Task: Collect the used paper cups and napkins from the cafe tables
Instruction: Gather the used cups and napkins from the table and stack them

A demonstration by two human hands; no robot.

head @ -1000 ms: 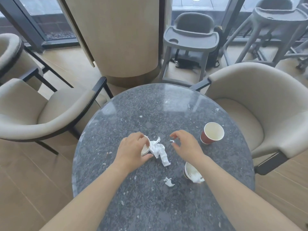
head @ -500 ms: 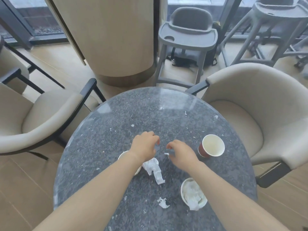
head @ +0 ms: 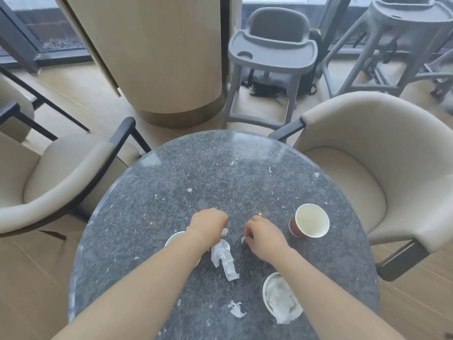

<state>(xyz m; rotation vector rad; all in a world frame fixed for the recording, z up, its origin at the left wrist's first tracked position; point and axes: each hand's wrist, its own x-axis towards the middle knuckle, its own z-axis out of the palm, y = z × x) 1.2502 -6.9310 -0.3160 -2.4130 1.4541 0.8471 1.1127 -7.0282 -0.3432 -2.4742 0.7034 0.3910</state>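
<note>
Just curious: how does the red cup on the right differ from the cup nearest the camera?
The red cup is empty, its pale inside showing; the near cup is stuffed with crumpled white napkin. The red cup stands clear of both arms; the near cup sits partly under the right forearm. Both stand mouth-up on the table.
</note>
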